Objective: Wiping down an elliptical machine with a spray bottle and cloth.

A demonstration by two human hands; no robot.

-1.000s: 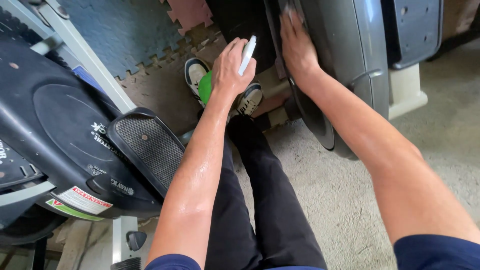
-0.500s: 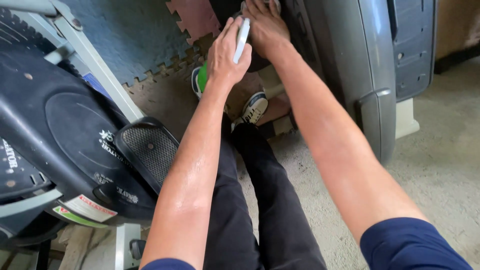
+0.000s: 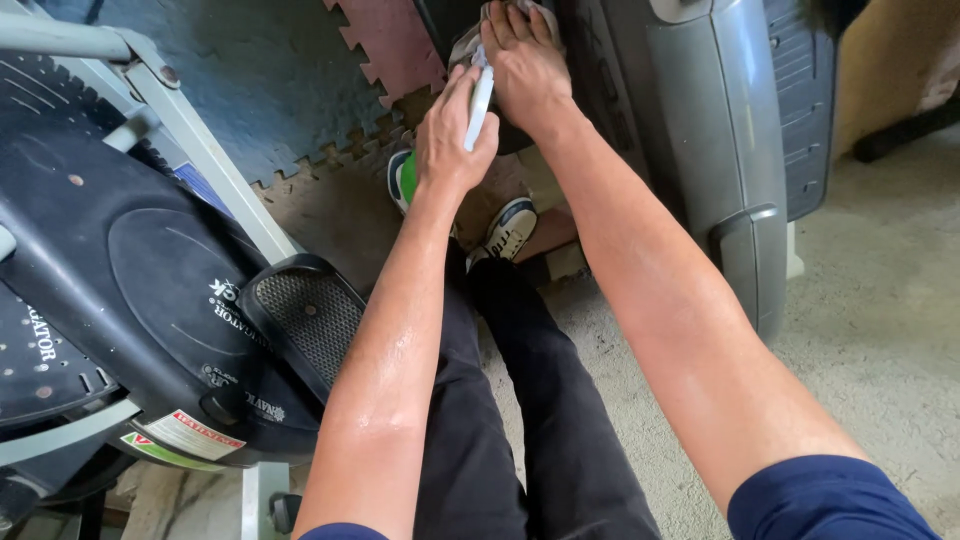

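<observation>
While the right hand (image 3: 525, 65) lies flat, fingers spread, pressing a pale cloth (image 3: 467, 45) on the dark lower part of the grey exercise machine (image 3: 720, 130), the left hand (image 3: 450, 135) is closed around a white slim bottle (image 3: 482, 100) just beside it, above the sneakers (image 3: 510, 228).

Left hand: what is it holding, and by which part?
The left hand grips a slim white tool by its lower end; the upper end sticks out toward the right hand, which presses a cloth.
</observation>
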